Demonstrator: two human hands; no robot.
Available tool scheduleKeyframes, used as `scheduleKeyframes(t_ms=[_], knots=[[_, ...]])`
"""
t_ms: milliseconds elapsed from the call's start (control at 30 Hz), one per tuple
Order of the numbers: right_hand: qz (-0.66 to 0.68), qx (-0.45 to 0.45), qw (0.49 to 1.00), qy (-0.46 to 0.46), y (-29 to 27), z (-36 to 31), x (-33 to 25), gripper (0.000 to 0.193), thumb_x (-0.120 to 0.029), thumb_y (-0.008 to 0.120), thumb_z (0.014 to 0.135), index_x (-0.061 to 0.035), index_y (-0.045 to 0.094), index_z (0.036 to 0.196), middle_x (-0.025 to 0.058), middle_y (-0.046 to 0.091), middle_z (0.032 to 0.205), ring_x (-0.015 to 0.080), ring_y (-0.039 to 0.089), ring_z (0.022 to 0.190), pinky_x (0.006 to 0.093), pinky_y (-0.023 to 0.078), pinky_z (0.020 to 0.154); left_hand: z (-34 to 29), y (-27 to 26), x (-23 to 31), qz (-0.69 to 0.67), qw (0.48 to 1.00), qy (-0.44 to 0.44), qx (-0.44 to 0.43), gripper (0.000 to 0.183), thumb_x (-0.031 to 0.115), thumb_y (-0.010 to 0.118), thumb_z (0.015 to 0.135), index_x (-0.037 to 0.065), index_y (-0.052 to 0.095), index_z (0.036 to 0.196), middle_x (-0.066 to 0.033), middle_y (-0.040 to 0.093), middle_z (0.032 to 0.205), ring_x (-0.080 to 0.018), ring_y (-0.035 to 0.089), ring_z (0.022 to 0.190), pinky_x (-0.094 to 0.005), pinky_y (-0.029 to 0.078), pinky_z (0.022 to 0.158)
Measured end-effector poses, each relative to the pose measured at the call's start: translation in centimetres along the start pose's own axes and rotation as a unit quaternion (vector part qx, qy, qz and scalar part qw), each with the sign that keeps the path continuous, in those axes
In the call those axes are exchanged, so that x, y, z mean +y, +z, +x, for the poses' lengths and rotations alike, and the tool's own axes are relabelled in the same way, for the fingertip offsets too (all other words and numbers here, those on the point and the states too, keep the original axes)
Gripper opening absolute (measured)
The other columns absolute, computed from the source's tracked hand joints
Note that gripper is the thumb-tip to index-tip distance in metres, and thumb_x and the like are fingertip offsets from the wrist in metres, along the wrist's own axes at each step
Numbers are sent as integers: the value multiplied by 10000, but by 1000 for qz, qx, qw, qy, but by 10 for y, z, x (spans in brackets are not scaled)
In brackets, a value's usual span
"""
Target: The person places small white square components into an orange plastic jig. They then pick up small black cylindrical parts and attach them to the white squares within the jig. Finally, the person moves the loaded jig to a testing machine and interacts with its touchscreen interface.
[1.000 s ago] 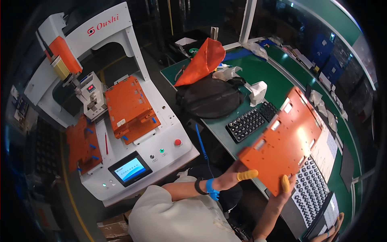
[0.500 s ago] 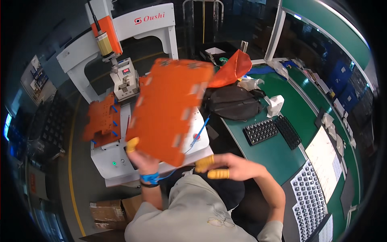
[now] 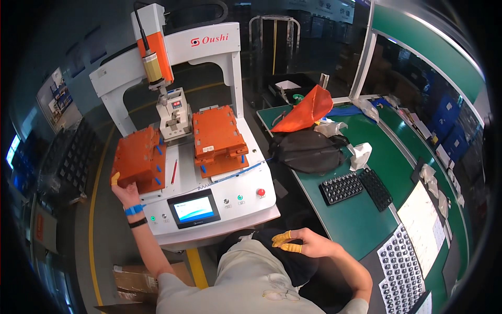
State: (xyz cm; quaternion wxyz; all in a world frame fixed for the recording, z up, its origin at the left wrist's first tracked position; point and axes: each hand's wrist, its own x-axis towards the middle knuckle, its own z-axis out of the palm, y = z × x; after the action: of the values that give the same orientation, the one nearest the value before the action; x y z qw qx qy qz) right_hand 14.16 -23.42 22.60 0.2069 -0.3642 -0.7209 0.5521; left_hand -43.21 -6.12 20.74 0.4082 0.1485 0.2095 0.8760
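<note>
On the left side of the white bench machine lies an orange plate (image 3: 137,152) on a fixture with blue pegs. My left hand (image 3: 127,194) is at the plate's near left corner, a yellow-covered finger along its left edge and the other fingertips at the near edge. It appears to grip that corner, though part of the fingers is hidden. My right hand (image 3: 308,243), with yellow finger covers, hovers near my lap at the right. Its thumb and fingers are apart with nothing between them. A blue band with a coiled cord circles my left wrist.
A second orange plate assembly (image 3: 219,133) sits at the machine's right, with a red pen-like stick (image 3: 174,171) between the two. A screwdriver head (image 3: 153,67) hangs above a small white feeder (image 3: 175,118). A black bag (image 3: 306,152) and black trays (image 3: 341,188) occupy the green table.
My left hand has carried the orange plate left and down onto the left fixture, uncovering the screen and right-hand assembly. My right hand has moved slightly down and right.
</note>
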Motion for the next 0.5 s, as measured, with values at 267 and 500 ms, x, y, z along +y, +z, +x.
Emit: scheduleKeyframes(t_ms=[267, 500], knots=[[132, 64, 989, 21, -15, -8, 8, 342, -77, 559, 1036, 56, 586, 1350, 117, 704, 1207, 174, 643, 1117, 322, 461, 1058, 79, -27, -30, -15, 997, -55, 56, 302, 128, 673, 849, 66, 688, 1145, -90, 702, 1237, -281, 645, 1151, -427, 523, 991], [158, 95, 982, 37, -10, 6, 15, 313, -99, 575, 1030, 58, 628, 1296, 119, 720, 1135, 214, 663, 1112, 350, 485, 1036, 97, -26, -33, -26, 983, -110, 145, 339, 143, 649, 865, 67, 666, 1195, -70, 688, 1262, -281, 636, 1163, -411, 503, 1019]])
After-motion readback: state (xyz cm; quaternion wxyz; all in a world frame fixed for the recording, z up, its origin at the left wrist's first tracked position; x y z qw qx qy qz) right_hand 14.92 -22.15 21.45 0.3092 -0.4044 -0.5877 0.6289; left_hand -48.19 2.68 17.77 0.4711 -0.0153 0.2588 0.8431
